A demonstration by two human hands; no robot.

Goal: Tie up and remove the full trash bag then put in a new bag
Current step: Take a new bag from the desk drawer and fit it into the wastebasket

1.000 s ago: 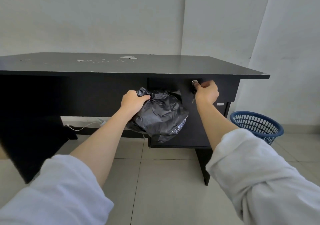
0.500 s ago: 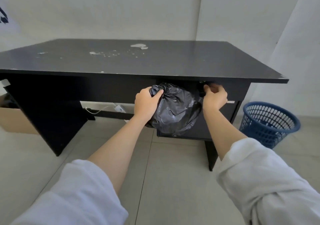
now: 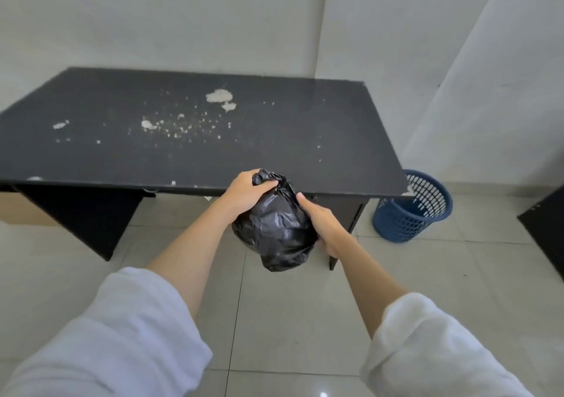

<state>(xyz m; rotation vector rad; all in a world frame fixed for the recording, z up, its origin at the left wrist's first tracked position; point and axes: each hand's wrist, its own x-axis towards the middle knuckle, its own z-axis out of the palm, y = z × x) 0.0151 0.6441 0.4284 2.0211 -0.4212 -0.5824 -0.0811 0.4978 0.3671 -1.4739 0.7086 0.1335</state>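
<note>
Black trash bag (image 3: pixel 274 231) held in the air at the frame's centre, just in front of the near edge of the black worktop (image 3: pixel 274 140), which lies at 12 o'clock from it. The left hand (image 3: pixel 245 193) is clenched round the gathered neck. The right hand (image 3: pixel 320 224) cups the bag's 3 o'clock flank, thumb laid along the film and fingers curled behind. No knot can be made out at the neck. Judged risks: if the neck is only bunched, a slackened left grip could let it open and spill, and the thin film may tear under a squeezing right hand. The blue mesh basket (image 3: pixel 412 210), on the floor at 3 o'clock, shows no liner, so refitting remains.
</note>
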